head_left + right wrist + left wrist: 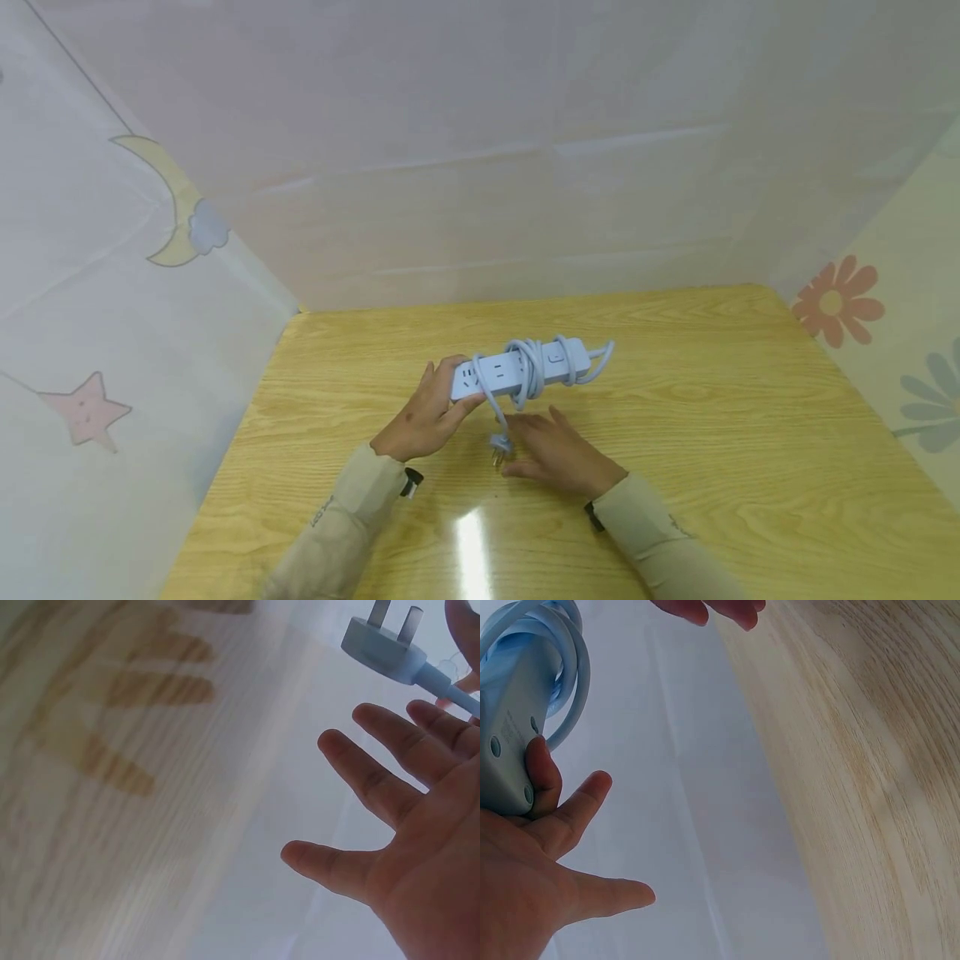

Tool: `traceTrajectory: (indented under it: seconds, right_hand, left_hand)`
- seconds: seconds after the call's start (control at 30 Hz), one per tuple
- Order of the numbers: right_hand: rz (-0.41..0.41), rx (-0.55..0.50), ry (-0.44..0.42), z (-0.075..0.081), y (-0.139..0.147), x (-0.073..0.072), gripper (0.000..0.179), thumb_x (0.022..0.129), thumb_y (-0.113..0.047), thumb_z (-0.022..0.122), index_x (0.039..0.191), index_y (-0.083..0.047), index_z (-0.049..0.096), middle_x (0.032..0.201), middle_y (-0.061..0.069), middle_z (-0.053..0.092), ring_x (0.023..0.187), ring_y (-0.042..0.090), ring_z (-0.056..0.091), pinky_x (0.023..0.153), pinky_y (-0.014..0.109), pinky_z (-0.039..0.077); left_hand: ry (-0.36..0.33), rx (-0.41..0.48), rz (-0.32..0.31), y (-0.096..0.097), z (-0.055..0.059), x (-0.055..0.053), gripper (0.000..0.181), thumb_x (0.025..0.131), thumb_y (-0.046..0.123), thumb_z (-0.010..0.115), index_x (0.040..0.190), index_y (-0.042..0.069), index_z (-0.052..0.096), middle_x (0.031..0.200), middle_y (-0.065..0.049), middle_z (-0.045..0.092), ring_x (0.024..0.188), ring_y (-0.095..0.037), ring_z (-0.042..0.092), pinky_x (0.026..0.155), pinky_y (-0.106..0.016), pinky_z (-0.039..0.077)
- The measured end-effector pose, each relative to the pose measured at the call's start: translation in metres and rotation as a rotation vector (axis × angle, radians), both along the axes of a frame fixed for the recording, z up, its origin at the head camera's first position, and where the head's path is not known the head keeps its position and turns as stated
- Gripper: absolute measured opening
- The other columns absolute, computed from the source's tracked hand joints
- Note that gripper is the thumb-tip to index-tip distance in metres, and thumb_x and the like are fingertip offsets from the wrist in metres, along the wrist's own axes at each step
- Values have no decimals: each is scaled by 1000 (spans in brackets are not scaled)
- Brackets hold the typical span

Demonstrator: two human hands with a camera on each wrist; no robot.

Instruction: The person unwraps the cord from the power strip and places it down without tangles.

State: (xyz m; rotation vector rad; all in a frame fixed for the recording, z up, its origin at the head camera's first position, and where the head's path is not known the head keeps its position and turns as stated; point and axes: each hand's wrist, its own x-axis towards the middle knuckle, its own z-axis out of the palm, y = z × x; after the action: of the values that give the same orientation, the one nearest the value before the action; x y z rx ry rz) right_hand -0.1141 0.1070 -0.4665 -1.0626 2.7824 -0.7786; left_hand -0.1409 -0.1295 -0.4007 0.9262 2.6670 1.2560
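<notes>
Wood-grain tabletop (750,433), backed by a pale wall (450,192); printed moon (180,200) and pink star (86,410) to the left, red flower (838,302) to the right, all three shown by the head view alone. One white power strip (495,373), its left end in the left hand (427,421), held tilted over the middle of the tabletop. Cord (534,367) wound about the strip in several turns, with a loop past the right end. Sockets (469,377) and switch (556,359) visible only from the head; underside (506,742), with small round recesses, only from the left wrist, which also shows left fingers curled against it. One plug (500,444), hanging below the strip on the cord's end; its flat prongs (409,627), two in sight, appear close up from the right wrist. Right hand (558,454) near the plug, holding nothing: fingers extended and spread wide, as the right wrist view makes plain. Two beige sleeves (341,521), dark straps (412,482) at the cuffs, head view only.
</notes>
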Motion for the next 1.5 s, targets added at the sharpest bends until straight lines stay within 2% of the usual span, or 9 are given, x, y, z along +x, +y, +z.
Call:
traceTrajectory:
  seconds: [0.33,0.87,1.07,1.33,1.5]
  right_hand:
    - [11,-11,68,-2,-2,2,58,91,-38,72,134,-4,55,128,8,65,122,30,59,106,71,27]
    - [-1,-43,51,0,-3,5,26,95,-30,70,112,-11,62,113,2,70,111,23,65,106,69,28]
    - [13,-96,31,-1,-2,5,19,94,-28,70,105,-14,66,104,-5,71,104,19,66,107,70,26]
    - [30,-156,26,0,-1,4,15,91,-26,74,99,-14,68,97,-6,72,98,13,68,108,69,26]
    - [45,-158,57,1,0,5,14,91,-23,74,98,-12,69,96,-6,73,95,13,69,106,70,29]
  left_hand:
    - [-21,-3,13,-1,0,0,51,104,21,55,145,-1,32,128,-10,59,121,-24,56,119,-54,0]
    - [-28,1,10,-2,-1,-2,51,104,20,55,145,-2,32,128,-11,59,121,-24,56,119,-54,-1]
    - [-29,-2,6,-2,-2,-3,52,104,20,55,145,-2,31,129,-11,59,123,-24,55,119,-54,-2]
    - [-38,8,8,-2,-2,-3,52,105,20,55,145,-2,31,130,-12,59,124,-25,55,119,-54,-2]
    - [-38,9,10,-2,-2,-3,52,105,20,54,146,-2,31,130,-12,59,124,-25,54,118,-56,-1]
